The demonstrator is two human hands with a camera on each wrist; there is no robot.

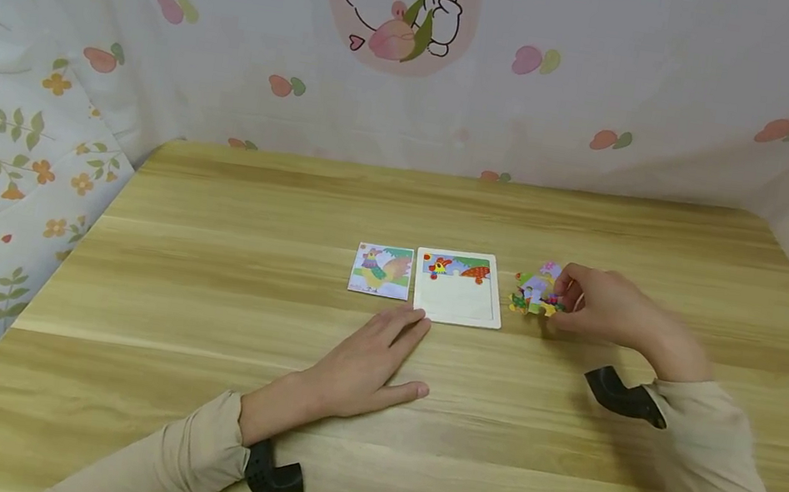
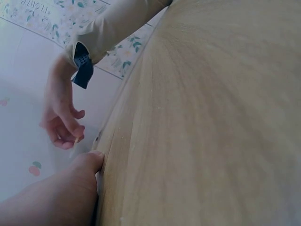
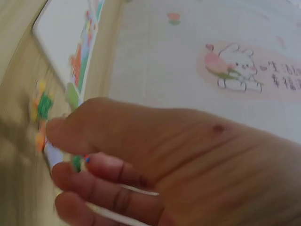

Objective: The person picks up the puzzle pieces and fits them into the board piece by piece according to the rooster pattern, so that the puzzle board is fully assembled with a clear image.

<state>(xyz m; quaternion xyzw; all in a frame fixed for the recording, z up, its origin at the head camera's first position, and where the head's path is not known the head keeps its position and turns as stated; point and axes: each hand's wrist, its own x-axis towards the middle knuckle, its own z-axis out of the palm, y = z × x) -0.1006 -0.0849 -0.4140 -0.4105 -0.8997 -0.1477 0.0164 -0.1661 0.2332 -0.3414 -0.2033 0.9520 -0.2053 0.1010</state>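
A white puzzle tray (image 1: 458,301) lies on the table, its top row filled with picture pieces showing a bird's head and a red-orange patch. My left hand (image 1: 367,360) rests with straight fingers, the fingertips touching the tray's lower left corner. To the right of the tray is a small heap of loose puzzle pieces (image 1: 533,286), purple, green and yellow. Over the heap's right side, my right hand (image 1: 601,309) pinches a puzzle piece (image 3: 77,162) between thumb and fingers; most of that piece is hidden by them.
A square picture card (image 1: 381,271) of a colourful bird lies just left of the tray. The wooden table (image 1: 203,312) reaches back to a printed curtain (image 1: 419,123). A black wrist mount (image 1: 273,474) sits under the left cuff, another black mount (image 1: 622,396) at the right cuff.
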